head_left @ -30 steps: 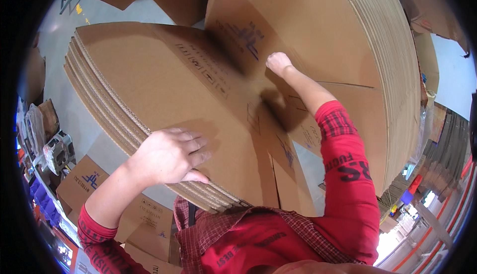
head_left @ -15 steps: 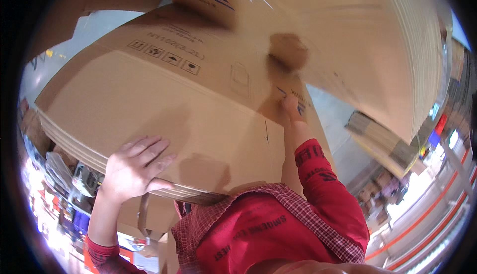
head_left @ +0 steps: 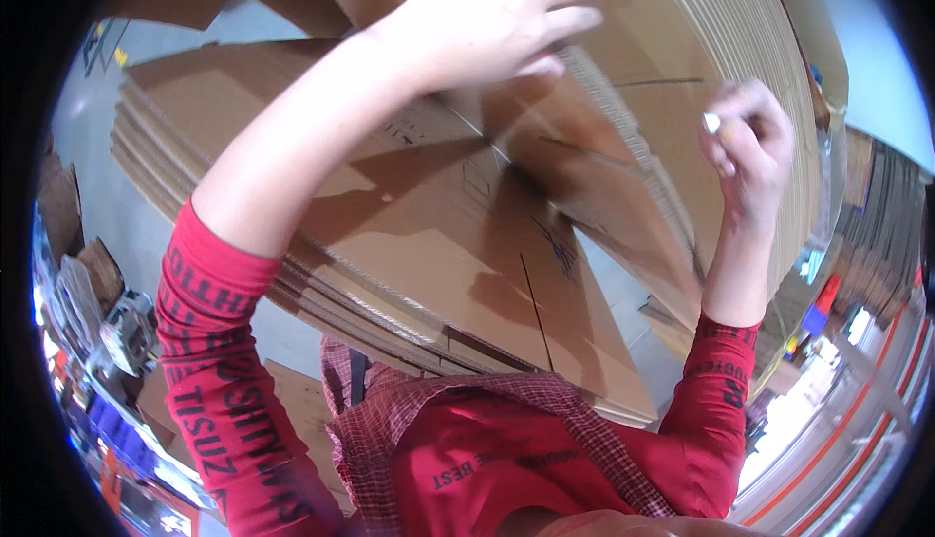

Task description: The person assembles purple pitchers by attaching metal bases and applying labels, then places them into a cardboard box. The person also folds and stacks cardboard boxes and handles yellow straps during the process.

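Between the left stack (head_left: 429,274) and the right stack (head_left: 745,36): a cardboard sheet (head_left: 589,118) on a slant, corrugated edge turned right.
Left hand (head_left: 497,16): at the far end, over the sheet's upper part, fingers spread and bent; whether it grasps the edge or only passes over, I cannot tell.
Right hand (head_left: 750,143): in front of the right stack, apart from the slanted sheet; fingers curled in, thumb against them, a white spot (head_left: 712,123) at the tips. Cannot tell if something is pinched.
Sheet handling: looks wide and floppy; best steadied from both ends, I'd judge, so it won't buckle along its creases.
Cut edges: likely sharp; flat palms safer than sliding fingers.
Left stack's near edge: layers uneven beside the checked apron (head_left: 419,420); worth squaring.
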The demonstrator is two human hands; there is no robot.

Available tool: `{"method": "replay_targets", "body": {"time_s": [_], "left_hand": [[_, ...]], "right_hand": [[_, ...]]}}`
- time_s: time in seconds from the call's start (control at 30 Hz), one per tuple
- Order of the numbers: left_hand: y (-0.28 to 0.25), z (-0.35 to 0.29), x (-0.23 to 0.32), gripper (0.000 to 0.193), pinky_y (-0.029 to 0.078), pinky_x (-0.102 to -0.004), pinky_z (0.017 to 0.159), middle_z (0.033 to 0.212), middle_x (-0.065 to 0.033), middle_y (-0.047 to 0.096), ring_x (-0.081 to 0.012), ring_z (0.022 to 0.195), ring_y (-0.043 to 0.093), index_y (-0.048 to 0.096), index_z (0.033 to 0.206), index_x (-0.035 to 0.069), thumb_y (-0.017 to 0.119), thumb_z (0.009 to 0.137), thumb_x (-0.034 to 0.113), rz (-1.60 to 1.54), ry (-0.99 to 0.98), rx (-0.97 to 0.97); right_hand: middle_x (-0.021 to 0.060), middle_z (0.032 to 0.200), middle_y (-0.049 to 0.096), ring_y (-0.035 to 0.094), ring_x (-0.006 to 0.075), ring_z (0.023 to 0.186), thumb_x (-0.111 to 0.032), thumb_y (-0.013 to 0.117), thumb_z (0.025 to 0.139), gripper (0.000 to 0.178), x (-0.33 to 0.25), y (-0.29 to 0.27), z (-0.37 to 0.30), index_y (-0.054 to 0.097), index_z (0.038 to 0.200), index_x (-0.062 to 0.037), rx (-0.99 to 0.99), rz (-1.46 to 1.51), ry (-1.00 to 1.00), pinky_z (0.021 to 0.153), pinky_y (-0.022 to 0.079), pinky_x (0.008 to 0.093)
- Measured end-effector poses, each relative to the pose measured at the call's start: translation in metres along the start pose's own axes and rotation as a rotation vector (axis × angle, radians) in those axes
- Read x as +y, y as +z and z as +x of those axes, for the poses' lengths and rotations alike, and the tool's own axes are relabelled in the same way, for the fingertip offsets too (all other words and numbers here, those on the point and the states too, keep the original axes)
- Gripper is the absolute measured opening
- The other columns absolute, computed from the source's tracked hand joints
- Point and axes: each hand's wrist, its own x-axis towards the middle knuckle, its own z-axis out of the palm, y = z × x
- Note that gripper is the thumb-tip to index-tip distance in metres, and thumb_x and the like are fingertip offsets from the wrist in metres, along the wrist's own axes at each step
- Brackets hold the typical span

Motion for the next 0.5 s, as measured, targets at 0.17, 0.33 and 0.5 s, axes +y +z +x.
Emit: {"method": "replay_targets", "body": {"time_s": [0.17, 0.33, 0.5], "left_hand": [[-0.075, -0.084, 0.046, 0.069, 0.03, -0.0514, 0.112, 0.138, -0.0172, 0.05, -0.0356, 0.138, 0.036, 0.057, 0.127, 0.005, 0.059, 0.083, 0.058, -0.253, -0.351, -0.552], [-0.105, -0.163, 0.1, 0.071, 0.032, -0.0497, 0.111, 0.135, -0.0147, 0.054, -0.0332, 0.134, 0.041, 0.064, 0.124, 0.013, 0.052, 0.082, 0.068, -0.525, -0.354, -0.978], [-0.099, -0.175, 0.103, 0.064, 0.041, -0.0408, 0.104, 0.123, -0.0131, 0.062, -0.0301, 0.119, 0.054, 0.067, 0.118, 0.011, 0.06, 0.079, 0.062, -0.554, -0.351, -0.945]], "right_hand": [[0.0083, 0.081, 0.068, 0.068, 0.0188, 0.068, -0.015, 0.072, 0.083, 0.014, 0.114, 0.116, 0.047, 0.064, 0.09, -0.0063, -0.208, -0.605, -0.312, 0.06, 0.053, 0.032], [0.0092, 0.077, 0.07, 0.069, 0.0285, 0.074, -0.008, 0.055, 0.082, 0.014, 0.332, 0.163, 0.112, 0.064, 0.072, -0.008, -0.856, -1.468, -0.164, 0.064, 0.056, 0.041], [0.0044, 0.082, 0.071, 0.07, 0.0227, 0.072, -0.011, 0.057, 0.084, 0.018, 0.355, 0.13, 0.133, 0.064, 0.068, -0.0129, -0.984, -1.669, -0.289, 0.065, 0.058, 0.0373]]}}
